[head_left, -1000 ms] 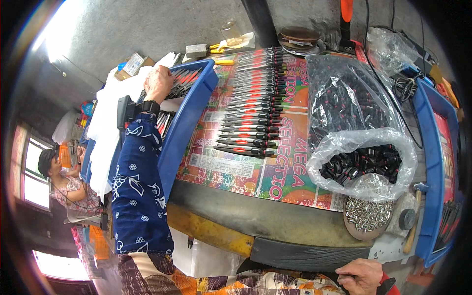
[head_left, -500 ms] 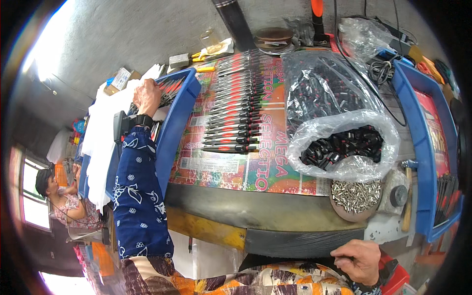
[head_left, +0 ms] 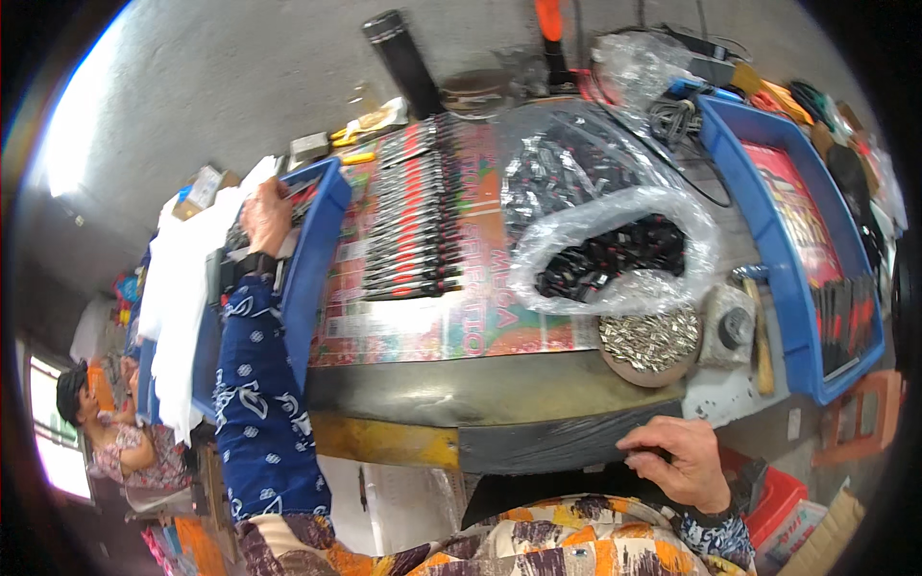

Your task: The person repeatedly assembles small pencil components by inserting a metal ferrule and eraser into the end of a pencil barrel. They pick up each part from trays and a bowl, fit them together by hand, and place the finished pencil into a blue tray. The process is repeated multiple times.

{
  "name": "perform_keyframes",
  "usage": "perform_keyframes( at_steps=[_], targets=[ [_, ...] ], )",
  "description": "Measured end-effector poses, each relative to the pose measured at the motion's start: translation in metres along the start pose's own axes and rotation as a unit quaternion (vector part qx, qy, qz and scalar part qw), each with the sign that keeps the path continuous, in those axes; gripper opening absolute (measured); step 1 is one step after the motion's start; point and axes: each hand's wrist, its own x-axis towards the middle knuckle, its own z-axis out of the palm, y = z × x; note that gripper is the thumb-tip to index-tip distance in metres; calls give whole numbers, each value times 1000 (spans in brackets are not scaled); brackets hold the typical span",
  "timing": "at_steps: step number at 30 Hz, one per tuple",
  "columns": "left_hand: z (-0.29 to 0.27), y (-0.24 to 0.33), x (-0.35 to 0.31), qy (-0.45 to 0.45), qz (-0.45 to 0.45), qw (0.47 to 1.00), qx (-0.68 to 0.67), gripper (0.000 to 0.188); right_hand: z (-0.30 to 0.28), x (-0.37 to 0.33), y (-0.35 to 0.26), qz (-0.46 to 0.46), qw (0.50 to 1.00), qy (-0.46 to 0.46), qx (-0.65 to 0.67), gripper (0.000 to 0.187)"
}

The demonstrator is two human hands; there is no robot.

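My left hand [head_left: 267,217] reaches into the left blue bin [head_left: 325,230], fingers bent down among slim red and grey pieces; its fingertips are partly hidden. To its right, a long row of slim pen-like pieces [head_left: 408,226], grey, red and black, lies side by side on a printed sheet [head_left: 384,336]. My right hand [head_left: 680,463] hovers just off the bench's front edge at lower right. Its fingers are curled in toward the thumb, and whatever they may hold is hidden.
An open plastic bag [head_left: 706,254] holds black parts. Before it stands a round bowl [head_left: 629,370] of small metal pieces, near a hammer [head_left: 762,336]. Another blue bin [head_left: 816,370] is at right. White sheeting [head_left: 182,298] hangs over the left side; a person [head_left: 125,437] sits beyond.
The whole view has shifted, so the bench things appear farther left. My left hand stays in the left bin. My right hand keeps its curled pose by the bench edge.
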Motion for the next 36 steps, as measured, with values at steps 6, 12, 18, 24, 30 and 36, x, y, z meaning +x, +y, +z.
perform_keyframes(
  at_steps=[6,12,18,24,30,36],
  targets=[
    [2,-13,2,58,112,992,14,16,-7,-1,-6,-66,998,18,-15,16],
    [-9,-2,2,72,134,985,-83,21,-49,-5,-17,-116,966,148,-176,13],
    [-40,42,-37,114,195,956,-186,22,-96,-16,-22,-74,893,268,-355,12],
    [-86,78,-90,-18,139,883,-448,19,-153,-28,-4,-32,807,394,-438,9],
    [-134,106,-143,-72,111,831,-540,16,-206,-36,22,25,721,422,-550,16],
    [-167,132,-182,-88,109,795,-591,12,-222,-35,38,130,719,401,-552,30]
  ],
)
